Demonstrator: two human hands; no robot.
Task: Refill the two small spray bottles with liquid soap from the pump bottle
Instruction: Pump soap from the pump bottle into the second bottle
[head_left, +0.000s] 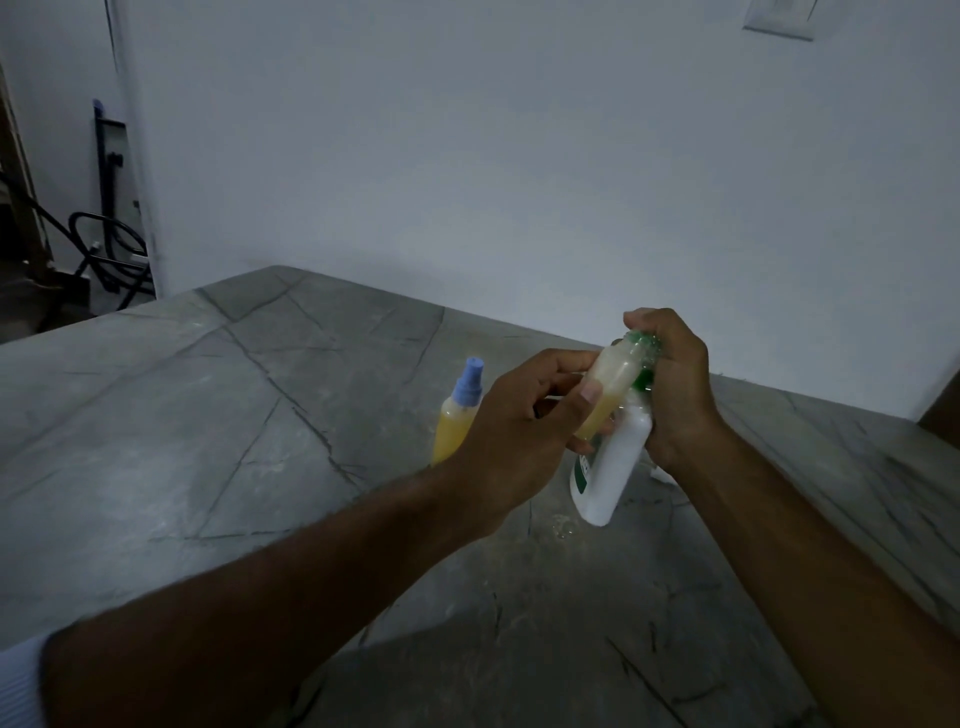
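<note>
Grey stone table (218, 415): I see my left hand (511, 441) gripping an open spray bottle (608, 387) at the pump bottle (615, 467), right hand (670, 384) clasping its green top; capped spray bottle (460, 415) standing left

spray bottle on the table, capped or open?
Capped. The spray bottle stands upright on the table, blue spray top on, yellow liquid inside.
</note>
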